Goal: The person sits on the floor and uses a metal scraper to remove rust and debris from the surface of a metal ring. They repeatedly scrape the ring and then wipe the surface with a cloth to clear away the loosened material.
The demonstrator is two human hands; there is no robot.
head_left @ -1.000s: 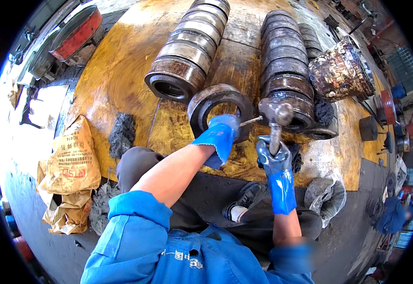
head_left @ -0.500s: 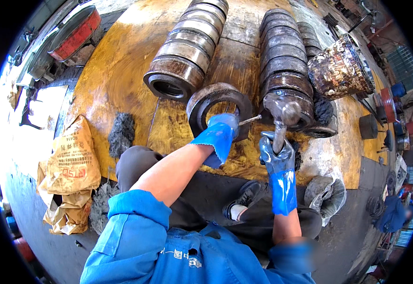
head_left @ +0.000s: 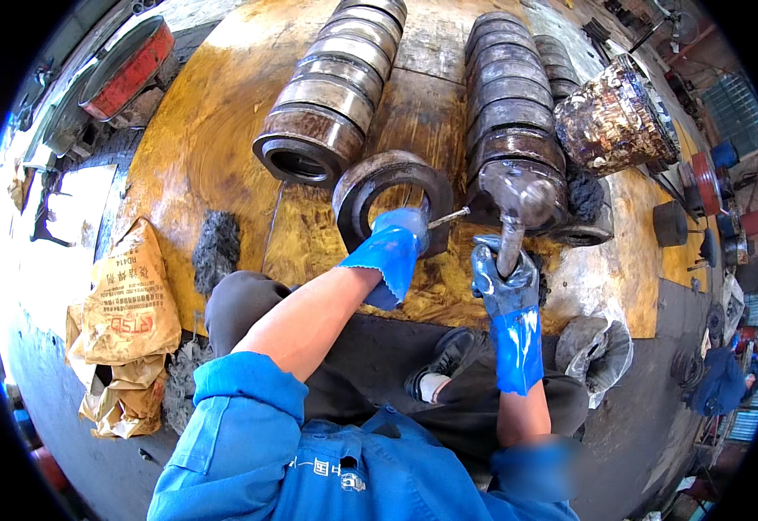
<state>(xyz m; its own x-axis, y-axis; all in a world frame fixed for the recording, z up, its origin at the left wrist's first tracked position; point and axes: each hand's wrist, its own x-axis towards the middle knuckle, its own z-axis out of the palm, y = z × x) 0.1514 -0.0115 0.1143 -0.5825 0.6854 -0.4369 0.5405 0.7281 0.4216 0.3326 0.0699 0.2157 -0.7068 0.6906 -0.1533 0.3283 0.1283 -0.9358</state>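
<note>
A thick dark steel ring point(head_left: 350, 189) stands on edge on the yellow, oil-stained board, in front of the rows. My left hand point(head_left: 403, 229), in a blue rubber glove, is at the ring's opening, closed around a thin metal rod point(head_left: 451, 217). The rod's headed end sticks out to the right past the ring's side. In my right hand point(head_left: 507, 280), gloved in blue with dark grease, is a hammer point(head_left: 512, 247). Its blurred head is raised right of the rod, apart from it, in front of the right row. The rod's inner end is hidden by my left hand.
Two rows of steel rings, left point(head_left: 331, 95) and right point(head_left: 509, 108), run away from me. A grimy bucket point(head_left: 615, 117) lies tilted at right. Dark rag wads point(head_left: 216, 250), a brown paper sack point(head_left: 131, 300) and a plastic-wrapped roll point(head_left: 594, 352) lie around my legs.
The whole view has shifted slightly, with the scene moving a little left. The hammer has swung slightly right, away from the rod. My left hand keeps its place at the ring.
</note>
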